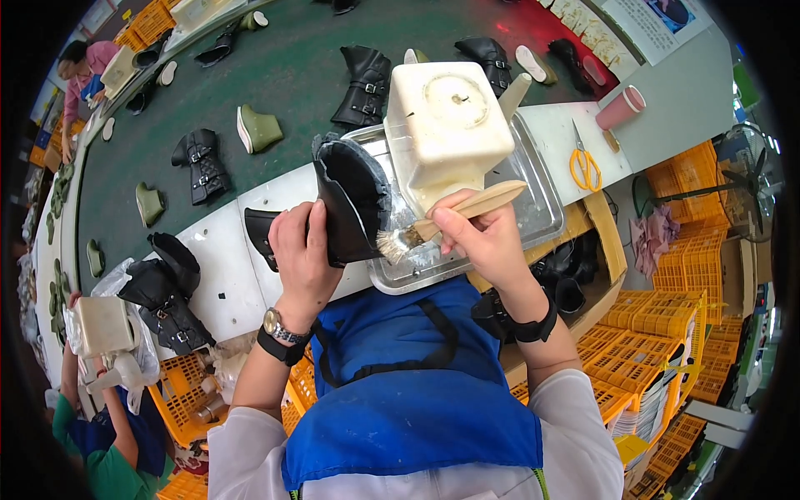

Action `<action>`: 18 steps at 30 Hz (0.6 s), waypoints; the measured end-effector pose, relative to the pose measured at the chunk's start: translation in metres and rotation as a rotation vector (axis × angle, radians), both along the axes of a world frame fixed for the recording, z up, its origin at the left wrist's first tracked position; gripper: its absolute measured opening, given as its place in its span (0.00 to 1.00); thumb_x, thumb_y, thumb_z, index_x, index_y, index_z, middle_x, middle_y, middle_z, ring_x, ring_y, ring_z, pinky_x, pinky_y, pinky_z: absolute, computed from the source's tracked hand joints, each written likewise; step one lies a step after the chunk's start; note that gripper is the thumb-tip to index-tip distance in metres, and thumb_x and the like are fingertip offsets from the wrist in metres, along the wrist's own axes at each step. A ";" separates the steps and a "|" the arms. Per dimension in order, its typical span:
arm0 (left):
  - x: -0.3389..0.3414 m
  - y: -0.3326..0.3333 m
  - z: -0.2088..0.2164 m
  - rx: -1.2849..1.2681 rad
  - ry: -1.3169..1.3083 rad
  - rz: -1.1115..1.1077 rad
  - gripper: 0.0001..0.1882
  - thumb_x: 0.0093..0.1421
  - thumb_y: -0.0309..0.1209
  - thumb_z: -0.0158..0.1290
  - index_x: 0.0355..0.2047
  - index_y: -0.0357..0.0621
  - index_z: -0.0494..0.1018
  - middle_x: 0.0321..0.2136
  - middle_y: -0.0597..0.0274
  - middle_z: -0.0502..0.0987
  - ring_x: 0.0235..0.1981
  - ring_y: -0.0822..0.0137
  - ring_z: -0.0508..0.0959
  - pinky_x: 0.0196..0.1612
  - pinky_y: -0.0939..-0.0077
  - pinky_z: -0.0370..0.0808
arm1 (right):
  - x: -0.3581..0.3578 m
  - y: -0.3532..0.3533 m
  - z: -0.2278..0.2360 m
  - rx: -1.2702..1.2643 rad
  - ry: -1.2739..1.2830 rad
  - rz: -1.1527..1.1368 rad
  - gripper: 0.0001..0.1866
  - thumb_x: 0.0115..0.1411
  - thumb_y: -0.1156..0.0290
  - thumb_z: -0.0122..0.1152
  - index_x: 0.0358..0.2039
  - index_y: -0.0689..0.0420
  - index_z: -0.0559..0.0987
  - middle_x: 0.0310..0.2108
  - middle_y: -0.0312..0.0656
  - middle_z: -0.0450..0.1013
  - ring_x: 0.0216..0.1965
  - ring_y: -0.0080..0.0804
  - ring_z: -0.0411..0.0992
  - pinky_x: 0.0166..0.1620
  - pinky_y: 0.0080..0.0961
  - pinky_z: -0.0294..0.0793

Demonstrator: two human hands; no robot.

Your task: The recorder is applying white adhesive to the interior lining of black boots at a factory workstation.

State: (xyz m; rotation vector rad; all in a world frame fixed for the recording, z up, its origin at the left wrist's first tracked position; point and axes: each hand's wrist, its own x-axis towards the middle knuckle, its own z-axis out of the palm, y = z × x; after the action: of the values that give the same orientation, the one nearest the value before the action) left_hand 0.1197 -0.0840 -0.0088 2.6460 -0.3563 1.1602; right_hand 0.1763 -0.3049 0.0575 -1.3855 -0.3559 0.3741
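My left hand (300, 246) is closed round a black boot upper (342, 196), whose fleecy grey lining shows at the open end. Between thumb and fingers of my right hand (479, 229) is a wooden-handled brush (492, 198), its pale bristles touching or nearly touching the lower edge of the upper. Just beyond the right hand, a cream plastic container (450, 108) with a spout stands over a metal tray (540, 179). Part of another black piece (262, 233) shows left of my left hand.
Black boot uppers (200, 167) and olive wedge soles (258, 129) lie on the green belt (292, 75). More uppers (167, 292) are piled at left. Orange scissors (585, 171) and a pink cup (621, 107) are at right. Co-workers (108, 433) stand at left; orange crates (642, 333) fill the right.
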 end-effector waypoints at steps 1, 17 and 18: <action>0.000 0.001 0.000 0.000 0.000 0.000 0.46 0.34 0.21 0.61 0.56 0.35 0.52 0.41 0.50 0.68 0.42 0.51 0.69 0.46 0.60 0.62 | 0.000 0.001 0.000 -0.016 0.026 0.018 0.05 0.55 0.72 0.57 0.29 0.61 0.76 0.23 0.33 0.71 0.19 0.13 0.64 0.22 0.12 0.64; -0.008 -0.003 0.018 -0.150 0.241 -0.236 0.45 0.33 0.23 0.60 0.55 0.33 0.55 0.39 0.49 0.70 0.37 0.53 0.71 0.42 0.64 0.65 | 0.013 0.013 -0.014 -0.316 -0.956 -0.260 0.04 0.47 0.80 0.61 0.25 0.60 0.76 0.18 0.40 0.70 0.16 0.30 0.67 0.21 0.21 0.65; -0.008 -0.003 0.019 -0.130 0.274 -0.273 0.45 0.33 0.23 0.60 0.55 0.33 0.55 0.39 0.49 0.70 0.37 0.53 0.71 0.41 0.64 0.66 | 0.015 0.013 -0.013 -0.317 -0.958 -0.260 0.04 0.47 0.80 0.61 0.25 0.60 0.76 0.18 0.40 0.70 0.16 0.30 0.67 0.21 0.21 0.65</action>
State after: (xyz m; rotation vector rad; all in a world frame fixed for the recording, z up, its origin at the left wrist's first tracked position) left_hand 0.1117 -0.0866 0.0106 2.5008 -0.5477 0.7028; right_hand 0.1916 -0.2922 0.0445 -1.8386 -0.9086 -0.5055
